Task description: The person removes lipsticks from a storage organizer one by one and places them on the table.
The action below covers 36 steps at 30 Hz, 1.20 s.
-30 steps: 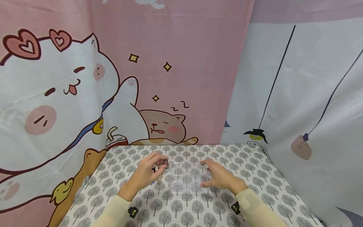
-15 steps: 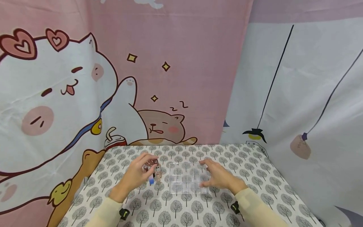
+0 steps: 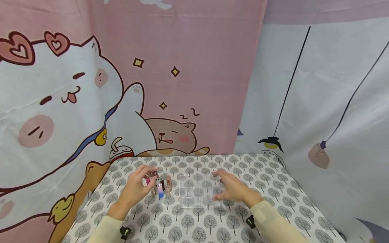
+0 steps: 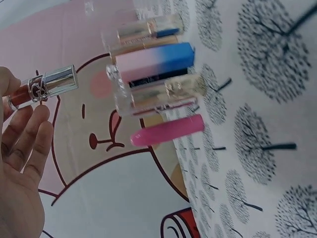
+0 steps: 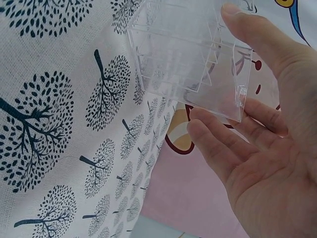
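Observation:
My left hand [image 3: 135, 187] pinches a lip gloss tube [image 4: 44, 88] with a shiny silver cap and a reddish-brown body, raised off the table. Just right of that hand, several lip products stand grouped together. Among them are a pink-to-blue tube [image 4: 156, 62], a bright pink tube [image 4: 168, 131] and a clear gold-toned tube [image 4: 166, 93]; some partly hide each other. To their right lies a clear plastic compartment box [image 3: 186, 190]. My right hand [image 3: 234, 189] grips its right end, with the thumb [image 5: 242, 22] on one side and fingers on the other.
A white cloth with grey trees [image 3: 200, 233] covers the table. Behind it hangs a pink cartoon curtain [image 3: 206, 84], and a pale curtain [image 3: 334, 101] hangs along the right side.
My left hand has moved left, away from the box, with the lip gloss held. The grouped lip products have come into fuller view. My right hand stays at the box.

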Motion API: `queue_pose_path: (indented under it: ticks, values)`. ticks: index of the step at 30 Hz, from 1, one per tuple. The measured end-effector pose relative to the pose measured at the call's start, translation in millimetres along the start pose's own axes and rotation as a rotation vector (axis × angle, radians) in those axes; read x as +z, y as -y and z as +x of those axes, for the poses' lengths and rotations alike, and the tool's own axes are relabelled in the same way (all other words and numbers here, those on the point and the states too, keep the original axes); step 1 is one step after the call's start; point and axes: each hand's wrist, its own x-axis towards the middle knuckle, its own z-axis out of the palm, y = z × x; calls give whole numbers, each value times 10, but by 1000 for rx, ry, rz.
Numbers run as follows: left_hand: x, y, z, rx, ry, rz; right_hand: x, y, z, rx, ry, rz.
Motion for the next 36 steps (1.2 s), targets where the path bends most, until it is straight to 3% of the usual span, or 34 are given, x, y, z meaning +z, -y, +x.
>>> queue_pose_path:
  ticks: [9,16,26,36]
  values:
    - [-97,106,-109,-23,-62,67,-3,23,-3,2,0,0]
    - [-163,216,-203,-56,-94,53,0,26,-15,8,0,-7]
    - [-157,390,-336,-48,-72,25,-19,39,-6,-1,-7,-23]
    - [-105,518,-481,-101,26,58,-14,21,-22,5,1,20]
